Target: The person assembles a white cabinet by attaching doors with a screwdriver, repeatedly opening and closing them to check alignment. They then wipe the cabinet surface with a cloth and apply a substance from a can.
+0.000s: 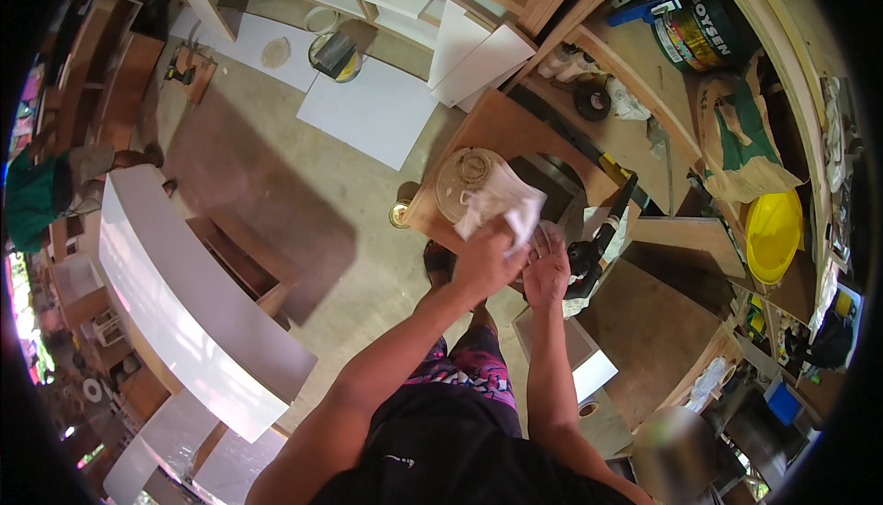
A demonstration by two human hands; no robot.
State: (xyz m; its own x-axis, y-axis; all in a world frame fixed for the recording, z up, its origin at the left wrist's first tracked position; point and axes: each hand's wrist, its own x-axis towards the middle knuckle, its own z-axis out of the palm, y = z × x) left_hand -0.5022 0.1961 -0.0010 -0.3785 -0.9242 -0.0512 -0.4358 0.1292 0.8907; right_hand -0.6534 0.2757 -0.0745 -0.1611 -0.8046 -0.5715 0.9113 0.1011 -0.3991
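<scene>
My left hand [492, 261] is closed on a crumpled white cloth [509, 200], which hangs over the near edge of a round, stained lid [451, 194]. Just right of it, my right hand [547, 266] is turned palm up with its fingers apart, close against the cloth and the left fingertips. Whether the cloth touches the right fingers is hard to make out. Both hands are above the near side of a brown wooden board [487, 123] that bears the lid. A dark round opening [543, 169] shows beside the lid. Right of my right hand lies a black tool [586, 257].
A small can [399, 214] stands on the floor left of the board. White panels [368, 114] and a bucket [349, 71] lie beyond. At left is a curved white cabinet piece [184, 293], with a person in green [35, 197] behind. Shelving at right holds a dark pail [681, 31].
</scene>
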